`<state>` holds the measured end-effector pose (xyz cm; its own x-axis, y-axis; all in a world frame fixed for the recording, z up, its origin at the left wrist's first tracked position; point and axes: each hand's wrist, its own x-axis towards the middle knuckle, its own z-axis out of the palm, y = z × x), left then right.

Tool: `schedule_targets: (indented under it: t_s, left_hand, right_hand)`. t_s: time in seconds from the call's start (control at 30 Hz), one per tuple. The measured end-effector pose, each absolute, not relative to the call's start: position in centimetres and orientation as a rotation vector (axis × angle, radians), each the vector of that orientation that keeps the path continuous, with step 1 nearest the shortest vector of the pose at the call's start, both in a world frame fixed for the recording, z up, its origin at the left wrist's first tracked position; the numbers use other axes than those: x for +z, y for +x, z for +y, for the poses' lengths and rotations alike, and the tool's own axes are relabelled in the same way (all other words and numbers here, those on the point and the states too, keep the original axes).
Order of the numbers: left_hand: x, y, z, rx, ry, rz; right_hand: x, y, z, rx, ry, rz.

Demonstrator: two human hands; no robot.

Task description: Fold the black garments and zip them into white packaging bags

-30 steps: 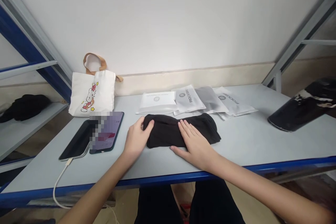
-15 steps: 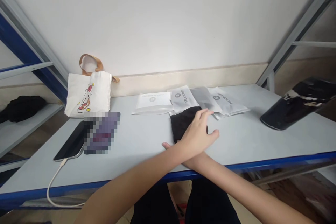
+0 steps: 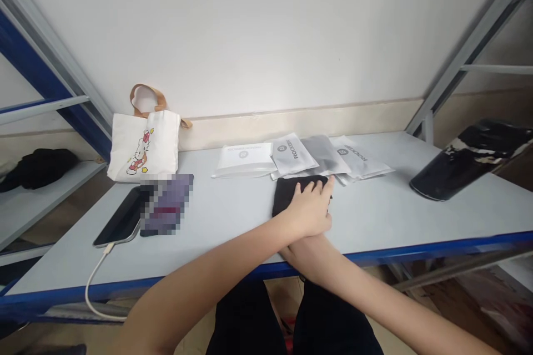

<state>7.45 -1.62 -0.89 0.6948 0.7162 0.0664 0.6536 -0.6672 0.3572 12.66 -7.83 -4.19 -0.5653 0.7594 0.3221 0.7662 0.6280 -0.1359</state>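
Apparently the handling is well advanced but not closed out. Nearest: dark trousers (image 3: 250, 319) below the table's blue-painted metal front edge (image 3: 387, 253). The right hand (image 3: 300, 252) is at that edge, mostly covered by the other wrist and palm; its fingers are out of sight, so how far open it is, and whether it has hold of anything, cannot be told. The left hand (image 3: 308, 212) crosses over it, palm down, fingers fairly straight and spread, resting on the matte black soft cloth bundle (image 3: 284, 193); no grip shows.

Bundle position: on the smooth pale grey tabletop (image 3: 375, 211), under the left hand, just in front of the pouches. Done, as judged: cloth brought to a compact, roughly rectangular pad with rounded corners. Left, as judged: both hands to come clear; the count of layers and the near edge are hidden.

To the left, at similar depth: a flat, glossy black phone (image 3: 119, 219) with a thin white cable (image 3: 89, 283), beside a second phone (image 3: 166, 208), partly pixelated.

Farther: a row of flat, frosted plastic pouches (image 3: 293, 155), some with grey lettering, the right-hand ones overlapping; contents unclear. Right: a glossy black cylinder (image 3: 453, 163) with a ragged pale band, slanted in view; true tilt uncertain. Back left: a cream fabric tote bag (image 3: 144, 147), boxy, tan strap handles, cartoon print. Behind all: a plain, smooth white wall (image 3: 266, 39).
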Motion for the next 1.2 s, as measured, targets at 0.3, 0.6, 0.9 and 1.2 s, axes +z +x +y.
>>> schedule_targets:
  t_s: [0.3, 0.6, 0.9, 1.2]
  left_hand:
    - [-1.7, -3.3, -7.9, 0.577, 2.555, 0.910]
    - [-5.7, -4.0, -10.8, 0.791, 3.038, 1.117]
    - [-3.8, -5.5, -11.1, 1.004, 3.151, 0.945]
    - [1.4, -7.5, -1.6, 1.429, 3.454, 0.721]
  right_hand:
    - [2.7, 18.3, -11.1, 0.691, -1.030, -2.186]
    - [-1.4, 12.7, 5.8, -0.397, -0.964, -2.358]
    - [-3.1, 11.6, 8.6, -0.481, -0.941, -2.350]
    - [-0.9, 12.8, 6.3, -0.394, -0.944, -2.251]
